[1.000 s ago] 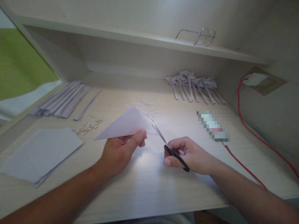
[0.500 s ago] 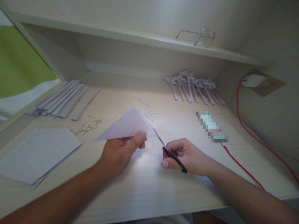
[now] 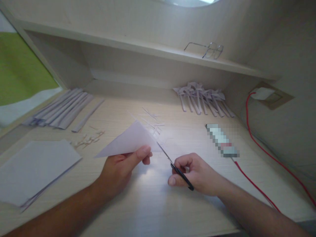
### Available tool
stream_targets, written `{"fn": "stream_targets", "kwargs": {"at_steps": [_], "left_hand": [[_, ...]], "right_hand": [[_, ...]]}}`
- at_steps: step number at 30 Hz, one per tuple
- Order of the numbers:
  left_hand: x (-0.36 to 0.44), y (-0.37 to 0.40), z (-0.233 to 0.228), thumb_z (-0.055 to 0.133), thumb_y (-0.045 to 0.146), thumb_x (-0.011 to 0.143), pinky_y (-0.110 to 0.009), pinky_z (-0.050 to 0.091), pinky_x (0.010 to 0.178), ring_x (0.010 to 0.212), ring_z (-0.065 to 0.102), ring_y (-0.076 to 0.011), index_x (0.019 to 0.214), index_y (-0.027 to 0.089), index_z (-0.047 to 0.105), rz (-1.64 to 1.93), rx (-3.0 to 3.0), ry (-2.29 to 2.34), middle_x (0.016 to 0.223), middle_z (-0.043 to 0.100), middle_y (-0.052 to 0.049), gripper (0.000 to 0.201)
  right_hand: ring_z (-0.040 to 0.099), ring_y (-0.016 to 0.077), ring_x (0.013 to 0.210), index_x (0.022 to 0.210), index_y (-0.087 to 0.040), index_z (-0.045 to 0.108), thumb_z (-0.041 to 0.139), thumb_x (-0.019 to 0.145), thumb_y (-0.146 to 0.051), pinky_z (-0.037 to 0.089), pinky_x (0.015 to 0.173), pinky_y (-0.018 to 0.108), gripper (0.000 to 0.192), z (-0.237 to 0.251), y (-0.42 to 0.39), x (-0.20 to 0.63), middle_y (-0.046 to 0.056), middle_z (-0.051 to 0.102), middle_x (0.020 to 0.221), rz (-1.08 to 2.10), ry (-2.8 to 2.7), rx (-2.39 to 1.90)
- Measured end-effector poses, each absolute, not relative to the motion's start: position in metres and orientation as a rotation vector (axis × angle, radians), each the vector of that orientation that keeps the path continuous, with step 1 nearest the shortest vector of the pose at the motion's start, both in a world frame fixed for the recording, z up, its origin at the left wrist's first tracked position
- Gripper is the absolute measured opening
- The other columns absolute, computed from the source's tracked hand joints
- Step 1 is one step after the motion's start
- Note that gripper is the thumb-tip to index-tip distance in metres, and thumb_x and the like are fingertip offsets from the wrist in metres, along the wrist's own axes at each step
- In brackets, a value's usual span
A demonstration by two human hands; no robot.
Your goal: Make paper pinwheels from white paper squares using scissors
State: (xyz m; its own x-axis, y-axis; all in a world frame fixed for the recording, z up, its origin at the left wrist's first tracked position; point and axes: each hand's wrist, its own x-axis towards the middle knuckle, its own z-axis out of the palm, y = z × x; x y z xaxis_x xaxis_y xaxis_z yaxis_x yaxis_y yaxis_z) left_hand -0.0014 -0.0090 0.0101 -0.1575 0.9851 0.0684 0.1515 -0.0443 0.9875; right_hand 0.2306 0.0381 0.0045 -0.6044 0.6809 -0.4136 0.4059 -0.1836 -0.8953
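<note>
My left hand [image 3: 124, 166] pinches a folded white paper triangle [image 3: 130, 138] between thumb and fingers, its apex pointing away from me. My right hand [image 3: 197, 172] has its fingers in the black handles of a pair of scissors [image 3: 181, 176]. The scissor blades lie against the triangle's right edge; they look nearly closed, and I cannot tell how far they reach into the paper. Behind the triangle, thin paper slivers [image 3: 150, 114] lie scattered on the desk.
Rolled paper sticks [image 3: 64, 108] lie at the back left, with short cotton swab pieces [image 3: 90, 138] and a paper stack [image 3: 37, 168] nearer. Paper pinwheels [image 3: 197, 95] lie at the back right. A phone [image 3: 222, 141] with a red cable [image 3: 266, 144] is right; glasses [image 3: 212, 51] rest on the shelf.
The whole view has tilted up slightly, so everything sits lower in it and a bright round shape shows at the top. Both hands keep their grips, with scissors still at the paper's edge.
</note>
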Motion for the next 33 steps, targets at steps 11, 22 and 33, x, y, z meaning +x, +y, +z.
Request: {"fn": "stream_targets", "kwargs": {"at_steps": [11,22,33], "left_hand": [[-0.001,-0.006,0.004,0.067,0.035,0.088,-0.03,0.052,0.079,0.071,0.064,-0.0178,0.058,0.023,0.067,1.344,1.231,1.299,0.064,0.068,0.001,0.032],[-0.001,-0.012,-0.001,0.069,0.047,0.084,-0.031,0.051,0.078,0.079,0.067,-0.0204,0.059,0.022,0.067,1.203,1.231,1.396,0.072,0.073,-0.002,0.035],[-0.001,-0.009,0.003,0.059,0.041,0.093,-0.028,0.048,0.074,0.07,0.061,-0.0164,0.056,0.02,0.061,1.296,1.316,1.335,0.065,0.064,-0.001,0.042]], "right_hand": [[0.03,0.007,0.05,0.054,-0.017,0.054,0.089,0.065,-0.05,0.018,0.046,0.025,0.049,0.012,0.036,0.231,-0.008,0.036,0.049,1.823,-1.9,-1.329],[0.033,0.0077,0.052,0.06,-0.016,0.057,0.09,0.065,-0.046,0.021,0.048,0.024,0.044,0.008,0.037,0.229,-0.007,0.041,0.053,1.926,-1.846,-1.246],[0.031,0.008,0.053,0.06,-0.017,0.055,0.087,0.069,-0.048,0.021,0.049,0.025,0.045,0.005,0.037,0.23,-0.007,0.039,0.054,1.88,-1.857,-1.277]]}}
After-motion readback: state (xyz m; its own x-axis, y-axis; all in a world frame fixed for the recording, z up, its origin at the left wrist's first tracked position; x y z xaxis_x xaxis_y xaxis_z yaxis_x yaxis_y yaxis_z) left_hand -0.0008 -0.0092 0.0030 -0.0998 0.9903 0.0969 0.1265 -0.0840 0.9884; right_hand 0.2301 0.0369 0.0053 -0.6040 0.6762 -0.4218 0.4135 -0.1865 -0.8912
